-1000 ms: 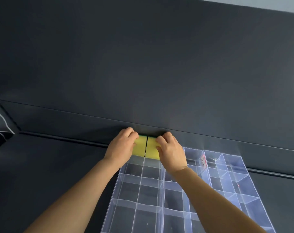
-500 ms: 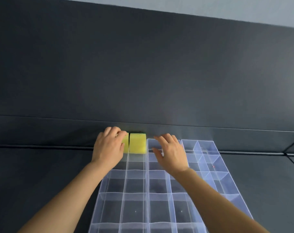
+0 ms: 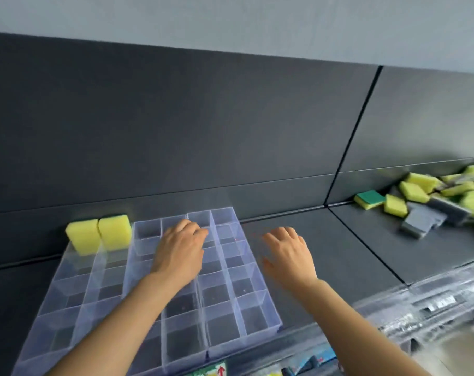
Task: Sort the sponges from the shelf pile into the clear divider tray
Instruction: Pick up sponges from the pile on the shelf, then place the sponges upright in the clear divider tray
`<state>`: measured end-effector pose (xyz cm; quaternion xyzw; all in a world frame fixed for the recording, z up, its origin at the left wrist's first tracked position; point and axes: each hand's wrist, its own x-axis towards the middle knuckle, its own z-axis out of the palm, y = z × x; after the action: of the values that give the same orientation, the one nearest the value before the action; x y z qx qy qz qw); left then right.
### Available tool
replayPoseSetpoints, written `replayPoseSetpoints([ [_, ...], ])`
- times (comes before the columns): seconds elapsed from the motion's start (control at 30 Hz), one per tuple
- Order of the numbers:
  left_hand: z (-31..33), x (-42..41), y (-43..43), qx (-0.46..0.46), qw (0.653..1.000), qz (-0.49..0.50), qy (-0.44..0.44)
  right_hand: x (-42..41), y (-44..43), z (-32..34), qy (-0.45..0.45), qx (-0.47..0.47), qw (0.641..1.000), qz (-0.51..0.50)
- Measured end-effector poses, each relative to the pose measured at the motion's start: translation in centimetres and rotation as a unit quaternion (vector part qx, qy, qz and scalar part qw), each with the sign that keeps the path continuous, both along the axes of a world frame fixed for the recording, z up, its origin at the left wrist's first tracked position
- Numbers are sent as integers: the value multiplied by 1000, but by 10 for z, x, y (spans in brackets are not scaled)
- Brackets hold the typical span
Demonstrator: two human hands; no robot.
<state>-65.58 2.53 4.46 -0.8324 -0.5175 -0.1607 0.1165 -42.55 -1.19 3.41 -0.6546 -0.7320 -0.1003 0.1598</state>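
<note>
Two yellow sponges stand upright side by side in the far-left compartments of the clear divider tray, against the dark back wall. My left hand hovers over the tray's middle compartments, fingers loosely curled, holding nothing. My right hand is just past the tray's right edge over the dark shelf, fingers relaxed and empty. The sponge pile, yellow and grey pieces with one green-topped sponge, lies at the far right on the shelf.
A dark back panel rises behind the shelf, with a vertical seam between sections. A clear plastic rail with labels runs along the shelf's front edge at lower right. Bare shelf surface lies between the tray and the pile.
Both hands let go of the two yellow sponges and moved right, away from them. The view swung right, bringing the sponge pile into sight.
</note>
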Motion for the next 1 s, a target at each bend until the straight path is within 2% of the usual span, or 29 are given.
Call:
replayPoseSetpoints([
  [0.27, -4, 144, -48, -37, 998, -51, 2, 142, -80, -3, -2, -72, 994, -85],
  [0.5, -8, 247, -68, -55, 994, -96, -7, 236, -119, -5, 14, -87, 987, -133],
  [1.0, -17, 430, -15, -96, 982, -161, 10, 382, -83, -12, 27, -108, 974, -199],
])
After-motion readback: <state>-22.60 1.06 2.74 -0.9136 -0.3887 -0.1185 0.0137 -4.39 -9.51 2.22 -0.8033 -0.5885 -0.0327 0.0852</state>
